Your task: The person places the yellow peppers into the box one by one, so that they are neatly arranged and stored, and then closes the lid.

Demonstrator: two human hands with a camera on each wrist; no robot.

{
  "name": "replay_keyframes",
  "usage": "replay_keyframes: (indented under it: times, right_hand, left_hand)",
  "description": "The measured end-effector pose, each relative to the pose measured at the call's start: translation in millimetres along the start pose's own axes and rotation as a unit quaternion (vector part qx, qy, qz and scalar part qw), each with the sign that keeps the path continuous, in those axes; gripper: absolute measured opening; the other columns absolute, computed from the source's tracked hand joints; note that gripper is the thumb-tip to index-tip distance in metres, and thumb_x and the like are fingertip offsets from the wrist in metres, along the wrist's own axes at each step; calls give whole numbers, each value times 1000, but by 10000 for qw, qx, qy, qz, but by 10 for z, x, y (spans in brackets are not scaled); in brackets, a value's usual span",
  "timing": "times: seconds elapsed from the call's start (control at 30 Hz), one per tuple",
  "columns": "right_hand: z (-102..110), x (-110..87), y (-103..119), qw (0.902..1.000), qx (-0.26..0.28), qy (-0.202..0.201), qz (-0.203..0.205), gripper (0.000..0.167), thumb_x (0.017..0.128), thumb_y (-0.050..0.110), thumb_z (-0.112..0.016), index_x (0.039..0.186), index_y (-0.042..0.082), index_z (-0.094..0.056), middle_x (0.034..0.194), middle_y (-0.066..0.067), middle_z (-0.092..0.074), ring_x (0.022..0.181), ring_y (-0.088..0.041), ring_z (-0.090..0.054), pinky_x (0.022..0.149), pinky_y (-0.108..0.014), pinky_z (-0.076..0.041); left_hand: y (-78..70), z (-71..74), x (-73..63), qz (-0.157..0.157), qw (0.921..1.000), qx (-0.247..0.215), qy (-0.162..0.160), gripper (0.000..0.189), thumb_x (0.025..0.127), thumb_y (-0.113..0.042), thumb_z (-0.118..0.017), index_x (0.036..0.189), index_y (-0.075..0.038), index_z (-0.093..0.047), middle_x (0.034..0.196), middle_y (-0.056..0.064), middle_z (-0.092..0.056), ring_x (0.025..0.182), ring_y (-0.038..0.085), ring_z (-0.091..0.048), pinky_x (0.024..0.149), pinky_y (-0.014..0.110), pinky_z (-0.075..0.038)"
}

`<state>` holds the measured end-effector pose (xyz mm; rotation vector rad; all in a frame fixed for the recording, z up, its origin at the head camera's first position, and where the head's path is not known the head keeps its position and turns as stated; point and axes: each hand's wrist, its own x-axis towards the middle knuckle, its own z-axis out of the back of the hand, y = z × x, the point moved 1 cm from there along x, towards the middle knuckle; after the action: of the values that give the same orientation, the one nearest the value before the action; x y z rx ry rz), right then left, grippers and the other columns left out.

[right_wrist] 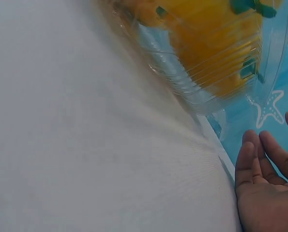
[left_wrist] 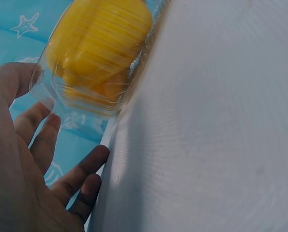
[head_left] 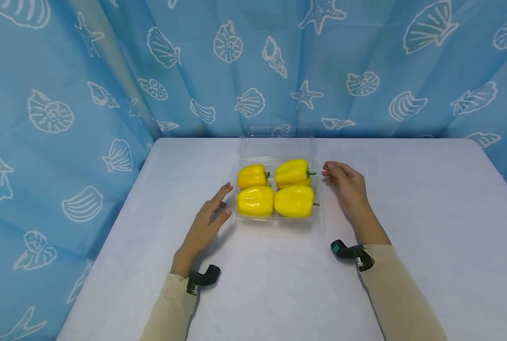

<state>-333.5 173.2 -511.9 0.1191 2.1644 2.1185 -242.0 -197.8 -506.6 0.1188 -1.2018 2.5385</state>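
Several yellow bell peppers (head_left: pixel 255 201) with green stems lie in two rows in a clear plastic clamshell box (head_left: pixel 274 219), whose lid (head_left: pixel 277 147) stands open toward the back. More yellow shows beneath the upper peppers. My left hand (head_left: pixel 203 222) is at the box's left side, fingers spread; in the left wrist view its thumb tip (left_wrist: pixel 30 79) is right at the clear rim. To the right of the box, my right hand (head_left: pixel 348 189) has its fingers loosely bent and holds nothing, a small gap from the box wall in the right wrist view.
The box stands near the back edge of a table with a white cloth (head_left: pixel 428 213). A blue curtain (head_left: pixel 270 71) with white shell and starfish prints hangs behind and along the left. Each wrist carries a small black camera mount (head_left: pixel 202 279).
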Motion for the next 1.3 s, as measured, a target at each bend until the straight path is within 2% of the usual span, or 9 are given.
replay_keyframes:
  times: [0.13,0.47,0.63,0.73,0.9,1.13,1.3]
  right_hand:
    - [-34,71,-26,9988,444,192,-96,55,99,39,-63,133,-4,-58,130,-17,-59,110,-21,-59,93,-21,-48]
    - [-127,248,-37,9952,790,530,-225,57,99,38,-63,135,-6,-55,133,-19,-55,113,-22,-55,96,-22,-46]
    - [-157,332,-8,9947,773,604,-293,57,99,38,-63,135,-5,-55,131,-16,-56,114,-22,-53,97,-22,-45]
    - [-176,365,14,9953,685,605,-334,58,98,40,-64,135,-3,-55,130,-13,-56,116,-22,-52,99,-22,-45]
    - [-205,436,13,9950,679,626,-373,54,98,38,-64,134,-2,-56,130,-12,-57,117,-21,-52,98,-22,-45]
    - [-237,552,-11,9960,632,538,-319,52,99,37,-64,132,-3,-58,124,-11,-58,112,-21,-54,95,-22,-47]
    - [-243,601,-13,9964,554,498,-400,53,98,39,-65,132,-1,-58,122,-9,-58,110,-19,-54,94,-21,-47]
  left_hand:
    - [15,8,-4,69,10000,2,19,57,105,-42,-49,158,-31,-32,161,-19,-27,116,21,-52,99,51,-40]
    - [7,27,-37,175,9998,54,16,56,104,-37,-51,158,-32,-33,160,-22,-27,115,18,-51,97,51,-41]
    - [-3,32,-35,166,9998,81,-25,56,104,-34,-52,157,-31,-33,160,-21,-27,115,19,-52,98,51,-41]
    - [0,25,-34,166,9998,62,-49,57,104,-32,-53,157,-35,-33,160,-22,-27,115,19,-52,98,51,-41]
    - [13,12,-39,171,9998,9,-56,56,104,-35,-52,157,-37,-32,160,-22,-26,115,16,-52,97,49,-40]
    - [9,13,-28,150,9999,-49,-38,56,104,-34,-52,157,-35,-32,160,-20,-26,117,18,-51,99,51,-40]
    - [21,5,-9,137,9999,55,7,57,104,-35,-52,157,-38,-30,161,-19,-25,117,18,-51,99,52,-40]
